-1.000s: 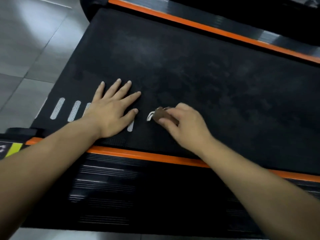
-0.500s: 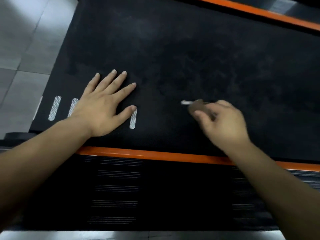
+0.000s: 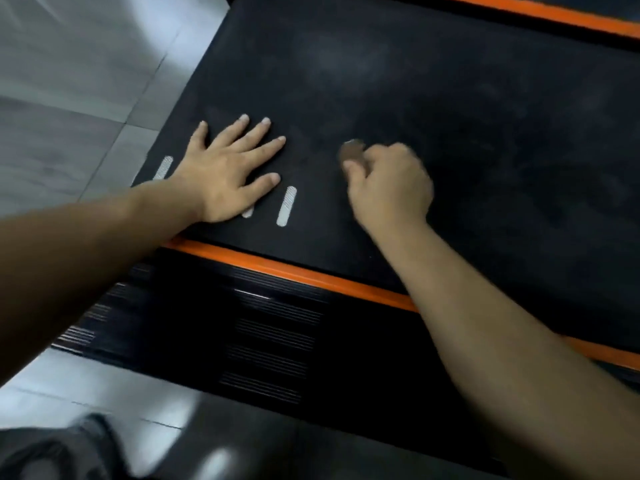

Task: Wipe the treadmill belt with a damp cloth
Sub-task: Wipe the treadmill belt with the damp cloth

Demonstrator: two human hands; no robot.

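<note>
The black treadmill belt (image 3: 450,116) fills the upper right of the head view, with faint dusty smears on it. My left hand (image 3: 225,168) lies flat on the belt near its left end, fingers spread, over white oval marks (image 3: 286,206). My right hand (image 3: 388,181) is curled around a small brown cloth (image 3: 351,152), which it presses on the belt just right of the left hand. Only the tip of the cloth shows past the fingers, and it is blurred.
An orange strip (image 3: 311,275) borders the belt's near side, with a black ribbed side rail (image 3: 270,341) below it. A second orange strip (image 3: 554,13) runs along the far side. Grey floor tiles (image 3: 69,81) lie to the left. A dark trouser leg (image 3: 52,452) shows at bottom left.
My right hand swept the cloth to the right across the belt, then came back left toward the left hand. The left hand stayed flat in place; the camera view shifted.
</note>
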